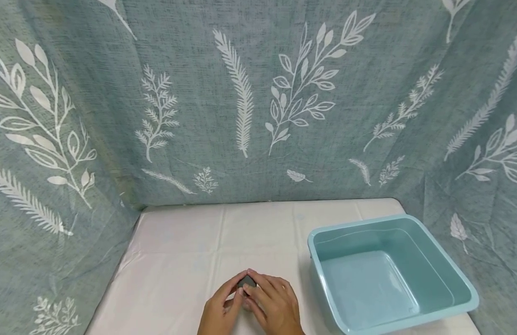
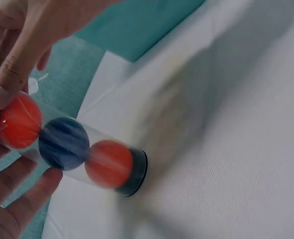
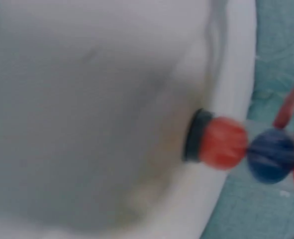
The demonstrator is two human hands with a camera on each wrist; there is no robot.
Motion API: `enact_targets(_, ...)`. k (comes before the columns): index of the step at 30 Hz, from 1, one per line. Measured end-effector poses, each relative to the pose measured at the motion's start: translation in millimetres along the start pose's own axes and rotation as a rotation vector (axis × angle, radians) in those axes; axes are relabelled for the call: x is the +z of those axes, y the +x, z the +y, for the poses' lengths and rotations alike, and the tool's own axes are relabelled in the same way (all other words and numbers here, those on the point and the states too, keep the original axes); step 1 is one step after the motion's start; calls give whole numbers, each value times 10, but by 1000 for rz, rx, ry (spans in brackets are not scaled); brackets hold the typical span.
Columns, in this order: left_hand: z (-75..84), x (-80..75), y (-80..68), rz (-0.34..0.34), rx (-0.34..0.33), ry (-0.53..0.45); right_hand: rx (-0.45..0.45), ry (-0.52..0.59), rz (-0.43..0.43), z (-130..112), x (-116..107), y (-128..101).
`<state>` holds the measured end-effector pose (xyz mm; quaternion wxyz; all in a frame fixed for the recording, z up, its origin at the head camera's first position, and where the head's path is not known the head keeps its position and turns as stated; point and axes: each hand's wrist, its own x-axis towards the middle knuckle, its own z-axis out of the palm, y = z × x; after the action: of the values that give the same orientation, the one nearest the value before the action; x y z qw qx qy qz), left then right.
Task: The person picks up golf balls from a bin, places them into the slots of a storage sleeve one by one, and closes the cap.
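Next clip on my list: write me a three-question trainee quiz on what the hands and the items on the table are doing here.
1. True or false: both hands hold the clear plastic tube with a black cap.
2. The balls in the tube run, from the cap: A) red, blue, red B) blue, red, blue C) red, red, blue.
3. Fill in: the light blue plastic basin holds ____.

Key:
1. True: the left hand and right hand meet around it.
2. A: red ball, blue ball, red ball.
3. Nothing.

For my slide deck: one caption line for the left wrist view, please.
Both hands hold a clear tube with a black cap, containing red, blue, red balls, above a white table.
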<state>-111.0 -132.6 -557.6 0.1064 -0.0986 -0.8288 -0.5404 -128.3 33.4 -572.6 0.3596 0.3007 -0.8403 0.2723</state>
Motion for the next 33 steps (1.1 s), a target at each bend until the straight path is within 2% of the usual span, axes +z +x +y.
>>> enact_targets(4, 11, 6, 3, -11, -11, -31, 105, 116, -78, -57, -35, 81)
enact_targets(8, 72, 21, 25, 3, -52, -54, 185, 247, -75, -97, -64, 144)
enact_targets(12, 125, 6, 39, 7, -150, -74, 166, 224, -59, -114, -70, 168)
enact_targets(14, 139, -9, 40, 5, -176, -70, 141, 220, -55, -113, -70, 178)
enact_targets(19, 141, -31, 46, 18, -225, -106, 126, 288, -55, -118, -64, 187)
enact_targets(25, 119, -38, 36, 22, -224, -94, 138, 311, -35, -127, -50, 183)
enact_targets(33, 119, -64, 33, -6, -218, -70, 164, 376, -31, -106, -71, 163)
